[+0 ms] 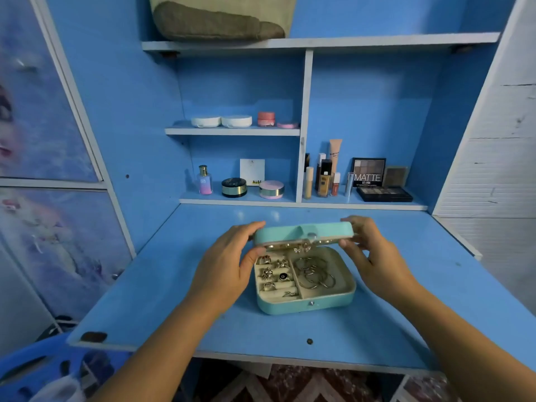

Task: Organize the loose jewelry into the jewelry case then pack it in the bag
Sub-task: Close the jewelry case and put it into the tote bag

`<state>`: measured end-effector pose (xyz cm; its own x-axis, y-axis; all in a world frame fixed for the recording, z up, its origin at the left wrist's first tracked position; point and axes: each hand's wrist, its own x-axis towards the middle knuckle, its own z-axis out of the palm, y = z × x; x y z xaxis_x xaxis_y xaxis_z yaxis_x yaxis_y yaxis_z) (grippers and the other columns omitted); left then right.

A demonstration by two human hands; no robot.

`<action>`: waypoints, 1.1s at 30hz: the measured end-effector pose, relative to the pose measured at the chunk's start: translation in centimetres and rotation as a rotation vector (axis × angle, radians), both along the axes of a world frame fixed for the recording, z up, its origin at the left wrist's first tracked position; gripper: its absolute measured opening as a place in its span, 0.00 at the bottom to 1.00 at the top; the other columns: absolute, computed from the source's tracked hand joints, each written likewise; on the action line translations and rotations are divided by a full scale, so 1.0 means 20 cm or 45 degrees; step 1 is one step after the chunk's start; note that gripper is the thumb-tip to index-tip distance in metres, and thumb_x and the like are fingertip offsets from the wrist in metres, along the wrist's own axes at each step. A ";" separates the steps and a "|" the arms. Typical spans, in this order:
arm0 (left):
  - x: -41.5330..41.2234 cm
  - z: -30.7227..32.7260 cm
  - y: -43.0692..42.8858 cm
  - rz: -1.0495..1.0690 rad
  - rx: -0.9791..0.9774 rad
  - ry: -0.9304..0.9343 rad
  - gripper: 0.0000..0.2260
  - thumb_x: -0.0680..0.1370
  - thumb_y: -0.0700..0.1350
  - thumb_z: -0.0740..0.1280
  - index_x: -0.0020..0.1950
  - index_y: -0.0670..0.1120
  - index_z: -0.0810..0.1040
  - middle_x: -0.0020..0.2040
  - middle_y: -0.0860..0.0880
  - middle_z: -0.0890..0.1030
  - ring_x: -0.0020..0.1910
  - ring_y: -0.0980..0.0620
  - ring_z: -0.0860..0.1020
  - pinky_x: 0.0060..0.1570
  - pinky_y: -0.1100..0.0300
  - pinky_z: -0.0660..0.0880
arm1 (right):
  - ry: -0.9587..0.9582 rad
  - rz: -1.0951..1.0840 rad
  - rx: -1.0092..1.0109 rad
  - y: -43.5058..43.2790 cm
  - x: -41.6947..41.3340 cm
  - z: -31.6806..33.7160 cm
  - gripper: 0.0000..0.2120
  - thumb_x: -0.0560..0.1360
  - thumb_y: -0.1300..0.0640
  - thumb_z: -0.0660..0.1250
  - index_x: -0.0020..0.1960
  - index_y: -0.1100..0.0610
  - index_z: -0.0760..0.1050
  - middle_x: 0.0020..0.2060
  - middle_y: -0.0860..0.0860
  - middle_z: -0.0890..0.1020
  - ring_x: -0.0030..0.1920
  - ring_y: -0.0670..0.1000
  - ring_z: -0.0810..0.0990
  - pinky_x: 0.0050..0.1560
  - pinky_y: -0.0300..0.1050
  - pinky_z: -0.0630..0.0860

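Pinching the half-open lid point(303, 232) by its short ends, left hand point(229, 262) and right hand point(374, 256) equally near, the fingers point(355, 220) hold it tilted above the jewelry case point(304, 306) at the middle of the table point(174, 300), long axis left to right, hinge on the far side.

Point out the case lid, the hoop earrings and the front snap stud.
case lid point(278, 234): head view, its teal outer shell.
hoop earrings point(314, 274): head view, middle of the pile.
front snap stud point(311, 303): head view, its metal cap.
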<state>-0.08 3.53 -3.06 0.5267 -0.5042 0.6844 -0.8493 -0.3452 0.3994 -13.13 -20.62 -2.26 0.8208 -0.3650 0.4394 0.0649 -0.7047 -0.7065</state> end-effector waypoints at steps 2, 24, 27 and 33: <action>-0.04 -0.03 0.04 -0.045 0.036 -0.002 0.16 0.79 0.51 0.66 0.67 0.55 0.71 0.59 0.57 0.77 0.57 0.62 0.74 0.54 0.73 0.69 | 0.017 -0.005 -0.015 0.03 -0.07 -0.03 0.15 0.77 0.53 0.63 0.57 0.35 0.64 0.51 0.37 0.78 0.52 0.39 0.77 0.46 0.27 0.70; -0.21 -0.18 0.13 -0.132 0.103 0.256 0.21 0.74 0.52 0.73 0.65 0.60 0.74 0.68 0.70 0.66 0.56 0.64 0.75 0.47 0.76 0.68 | 0.022 0.014 -0.269 0.11 -0.30 -0.19 0.18 0.71 0.43 0.65 0.60 0.38 0.67 0.65 0.33 0.68 0.56 0.24 0.68 0.56 0.22 0.66; -0.20 -0.18 0.13 -0.152 0.069 0.260 0.19 0.73 0.51 0.73 0.63 0.60 0.76 0.67 0.70 0.67 0.63 0.67 0.71 0.56 0.78 0.66 | 0.016 -0.016 -0.305 0.11 -0.30 -0.19 0.19 0.69 0.39 0.64 0.58 0.38 0.67 0.65 0.34 0.69 0.57 0.30 0.69 0.58 0.32 0.70; -0.16 -0.20 0.11 -0.185 0.027 0.291 0.18 0.73 0.48 0.74 0.60 0.61 0.77 0.66 0.67 0.70 0.65 0.67 0.71 0.62 0.76 0.64 | 0.061 -0.020 -0.334 0.15 -0.28 -0.19 0.19 0.70 0.40 0.67 0.56 0.41 0.64 0.66 0.29 0.64 0.60 0.36 0.71 0.51 0.29 0.67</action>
